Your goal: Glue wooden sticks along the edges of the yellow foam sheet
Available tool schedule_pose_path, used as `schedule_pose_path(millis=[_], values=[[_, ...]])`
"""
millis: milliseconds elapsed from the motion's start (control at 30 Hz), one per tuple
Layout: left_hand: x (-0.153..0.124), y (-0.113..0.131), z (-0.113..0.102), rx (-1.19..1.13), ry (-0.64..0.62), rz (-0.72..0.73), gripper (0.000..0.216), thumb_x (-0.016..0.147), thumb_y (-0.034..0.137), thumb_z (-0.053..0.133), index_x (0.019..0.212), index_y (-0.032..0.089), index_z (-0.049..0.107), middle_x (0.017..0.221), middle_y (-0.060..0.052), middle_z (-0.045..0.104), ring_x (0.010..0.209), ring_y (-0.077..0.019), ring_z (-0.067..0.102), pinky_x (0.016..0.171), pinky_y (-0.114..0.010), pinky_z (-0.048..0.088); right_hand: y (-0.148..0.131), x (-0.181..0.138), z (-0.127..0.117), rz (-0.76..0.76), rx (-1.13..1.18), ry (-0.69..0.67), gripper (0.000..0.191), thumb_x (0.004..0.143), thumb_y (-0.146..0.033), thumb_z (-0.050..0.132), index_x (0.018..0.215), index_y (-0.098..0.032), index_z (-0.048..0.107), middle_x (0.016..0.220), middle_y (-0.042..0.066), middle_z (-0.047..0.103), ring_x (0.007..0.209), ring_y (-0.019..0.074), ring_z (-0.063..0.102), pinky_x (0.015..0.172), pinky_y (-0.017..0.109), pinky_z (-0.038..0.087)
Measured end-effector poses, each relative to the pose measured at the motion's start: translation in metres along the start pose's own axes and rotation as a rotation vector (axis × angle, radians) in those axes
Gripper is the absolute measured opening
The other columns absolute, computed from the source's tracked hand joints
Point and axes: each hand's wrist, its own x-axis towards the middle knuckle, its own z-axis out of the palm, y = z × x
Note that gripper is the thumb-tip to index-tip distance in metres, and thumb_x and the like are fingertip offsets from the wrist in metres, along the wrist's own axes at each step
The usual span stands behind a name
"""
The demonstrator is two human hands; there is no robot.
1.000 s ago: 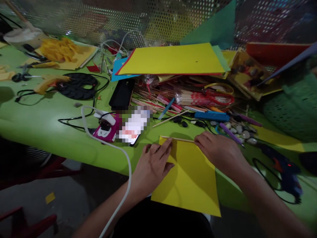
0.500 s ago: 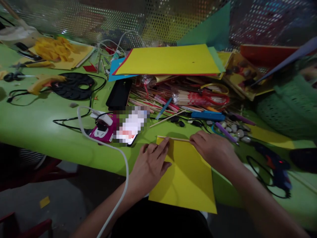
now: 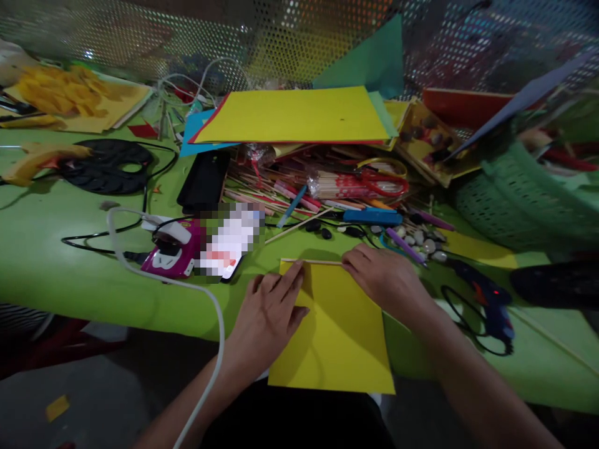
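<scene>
paper (image 3: 344, 340), stick (image 3: 322, 262) at edge, left fingers (image 3: 292, 274) apart, pressing, right fingers (image 3: 359, 257) clamped on stick, phone screen (image 3: 229, 242) pixelated

perforated panel (image 3: 187, 40) | green table (image 3: 32, 262) | red chair (image 3: 70, 344) | grey floor (image 3: 112, 399)

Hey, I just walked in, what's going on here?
Someone is working on a yellow sheet with a stick along its far edge. The left hand presses fingertips near the stick's left part; the right hand grips near its right end. A phone lies to the left, a glue gun to the right.
</scene>
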Motion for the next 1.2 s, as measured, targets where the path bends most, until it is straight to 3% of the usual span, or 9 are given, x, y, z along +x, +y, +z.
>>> schedule_pose_path(millis=[200, 367, 733, 1200], values=[[0.000, -0.002, 0.004, -0.001, 0.015, 0.010, 0.051, 0.095, 0.028, 0.052, 0.144, 0.016, 0.045, 0.152, -0.010, 0.045, 0.103, -0.0271, 0.056, 0.093, -0.047, 0.040, 0.019, -0.029, -0.009, 0.175, 0.160, 0.210, 0.017, 0.099, -0.025, 0.050, 0.104, -0.018, 0.065, 0.097, 0.008, 0.071, 0.087, 0.0200, 0.066, 0.075, 0.030, 0.044], [0.000, -0.004, 0.005, 0.025, 0.031, 0.036, 0.055, 0.096, 0.027, 0.052, 0.148, 0.017, 0.040, 0.153, -0.009, 0.043, 0.104, -0.0279, 0.055, 0.092, -0.046, 0.039, 0.023, -0.061, 0.004, 0.312, 0.305, 0.327, 0.013, 0.096, -0.021, 0.054, 0.100, -0.018, 0.066, 0.094, 0.009, 0.071, 0.087, 0.0201, 0.067, 0.079, 0.031, 0.049], [0.001, -0.005, 0.006, 0.074, 0.036, 0.044, 0.054, 0.096, 0.028, 0.052, 0.147, 0.017, 0.041, 0.152, -0.008, 0.045, 0.101, -0.0262, 0.055, 0.091, -0.044, 0.040, 0.016, -0.070, 0.027, 0.231, 0.255, 0.256, 0.032, 0.095, -0.021, 0.054, 0.126, -0.022, 0.064, 0.113, 0.009, 0.069, 0.103, 0.0257, 0.062, 0.090, 0.042, 0.047], [0.002, 0.000, 0.002, 0.045, 0.023, 0.003, 0.054, 0.097, 0.035, 0.050, 0.148, 0.018, 0.041, 0.150, -0.010, 0.048, 0.105, -0.0268, 0.054, 0.091, -0.044, 0.038, 0.014, -0.068, 0.030, 0.210, 0.205, 0.157, 0.033, 0.097, -0.024, 0.051, 0.126, -0.017, 0.065, 0.116, 0.010, 0.067, 0.104, 0.0263, 0.059, 0.087, 0.041, 0.045]])
